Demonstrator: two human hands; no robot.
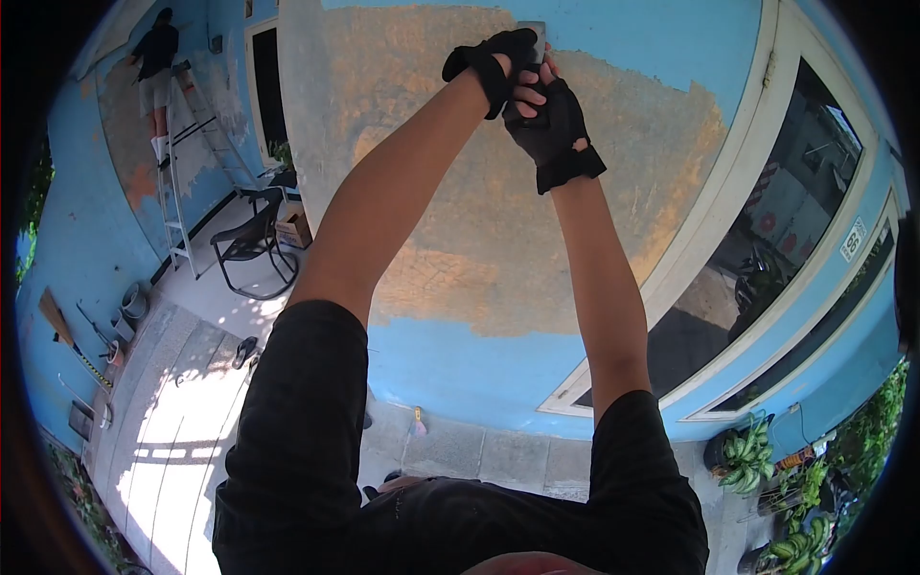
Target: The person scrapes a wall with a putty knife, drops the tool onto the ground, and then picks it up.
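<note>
Both of my hands are raised high against the wall, in black fingerless gloves. My left hand [494, 65] is closed at the upper end of a scraper, whose flat grey blade [532, 38] shows just beyond the fingers. Just below it, my right hand [549, 117] has its fingers wrapped round the same tool; the handle is mostly hidden by the gloves. The blade lies at the upper edge of a bare, grey-and-tan patch [450, 192], where the blue paint [632, 29] is gone. Ragged paint edges border this patch.
Right of the patch is a white-framed glass door [767, 182]. Potted plants [747, 450] stand below. At far left a person [156, 67] is on a stepladder [182, 182], near a black chair [254, 240]. A broom [72, 335] leans on the left wall.
</note>
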